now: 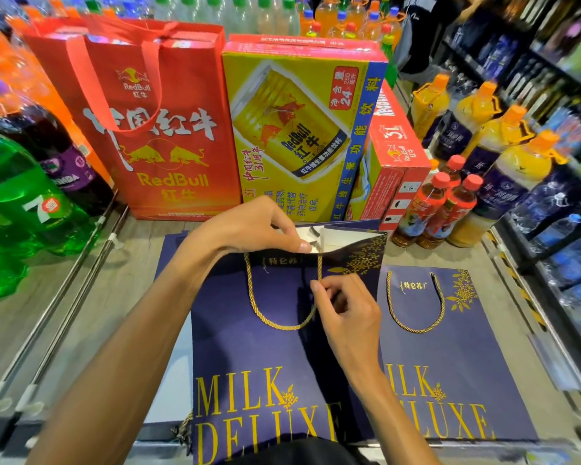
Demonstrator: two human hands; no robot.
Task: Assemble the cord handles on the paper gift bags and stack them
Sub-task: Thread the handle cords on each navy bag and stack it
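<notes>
A dark blue paper gift bag [249, 357] printed "MILK DELUXE" lies flat in front of me, its mouth facing away. My left hand [249, 229] pinches the bag's top rim and holds the mouth open, showing the white inside. A gold cord handle [265, 317] hangs in a loop on the bag's front face. My right hand [342, 307] pinches the right end of that cord just below the rim. To the right lies a second blue bag [450, 364], flat, with its own gold cord handle [416, 327] fitted. More blue bags [175, 256] lie under the first one.
A red RedBull bag [148, 122] and yellow RedBull cartons [299, 129] stand behind the bags. Large soda bottles [21, 203] crowd the left. Juice and tea bottles [450, 209] stand at the right, beside a shelf of drinks [550, 95]. Metal rails [81, 256] run along the left.
</notes>
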